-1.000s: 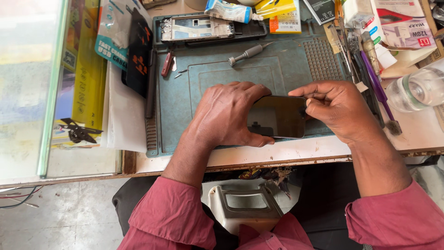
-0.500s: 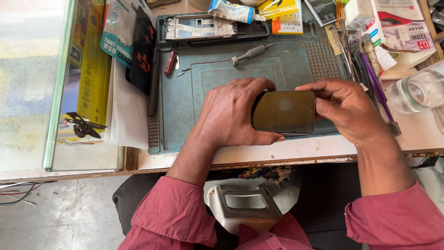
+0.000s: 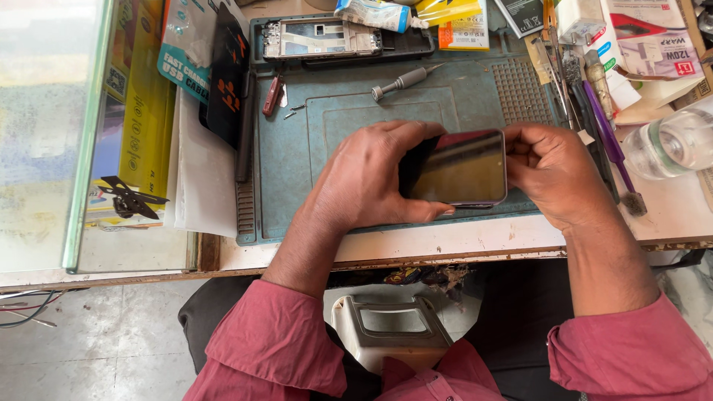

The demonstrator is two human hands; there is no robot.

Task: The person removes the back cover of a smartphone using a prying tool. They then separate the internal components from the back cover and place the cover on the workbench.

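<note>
Head view. Both hands hold a dark phone (image 3: pixel 462 168), glossy screen up, just above the blue-green work mat (image 3: pixel 297 163). Left hand (image 3: pixel 371 178) has its grip closed on the phone's left edge: fingers curled over the top, thumb running under the bottom edge. Right hand (image 3: pixel 553 171) has its grip closed on the phone's right edge, fingertips pinching the upper right corner. Phone sits level between the two grips, over the near half of the mat.

Beyond the grips, on the mat: a grey screwdriver (image 3: pixel 405 78), well apart from the hands. Further beyond, a bare phone frame (image 3: pixel 319 37) in the mat's top tray. Left of the left grip, a small dark red tool (image 3: pixel 272 95) at the mat's upper left, and packaged accessories (image 3: pixel 186 52) off the mat. Right of the right grip, a row of hand tools (image 3: pixel 594 104) and a clear plastic bottle (image 3: pixel 668 145) lying on the tabletop (image 3: pixel 445 241). Red sleeves (image 3: pixel 275 345) near the camera.
</note>
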